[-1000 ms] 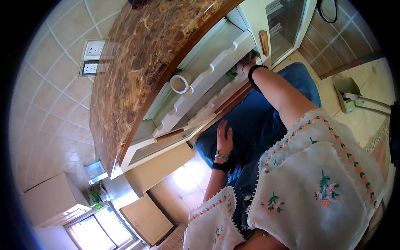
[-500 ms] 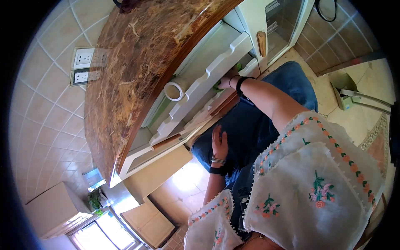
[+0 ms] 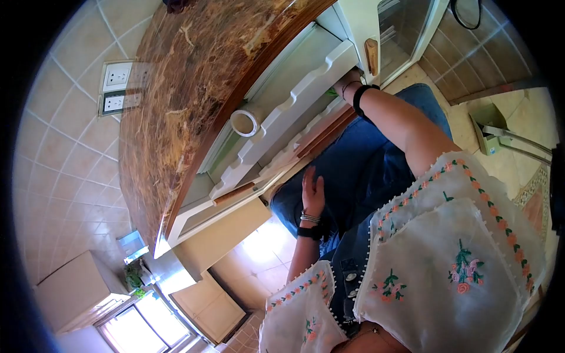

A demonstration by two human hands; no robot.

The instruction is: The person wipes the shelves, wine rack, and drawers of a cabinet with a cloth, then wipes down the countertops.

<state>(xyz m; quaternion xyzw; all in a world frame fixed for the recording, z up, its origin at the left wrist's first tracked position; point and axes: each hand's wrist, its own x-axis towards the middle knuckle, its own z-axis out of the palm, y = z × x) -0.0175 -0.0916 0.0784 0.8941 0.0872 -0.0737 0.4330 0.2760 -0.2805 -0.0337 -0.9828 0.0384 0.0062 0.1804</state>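
My left hand [image 3: 312, 192] rests on my jeans [image 3: 329, 165], its fingers apart and nothing in them. My right hand [image 3: 348, 83] reaches behind the lower wooden front of an open white cabinet compartment, at the end near a wooden handle [image 3: 371, 57]. Its fingers are hidden there. Something green [image 3: 332, 92] shows beside that hand, too little of it to name. A white ring-shaped roll [image 3: 245, 123] stands behind the scalloped white rail [image 3: 288, 112], near the countertop edge.
Above the compartment curves a brown marble countertop [image 3: 194, 88]. A glass-fronted cabinet door [image 3: 404, 35] is at the upper right. On the tiled floor at the right lies a green dustpan-like box [image 3: 488, 126] with metal bars. Wall sockets [image 3: 118, 75] are at the left.
My right hand moved left along the compartment with the green thing, then back right towards the handle end. My left hand has stayed on my leg. The view has shifted slightly.
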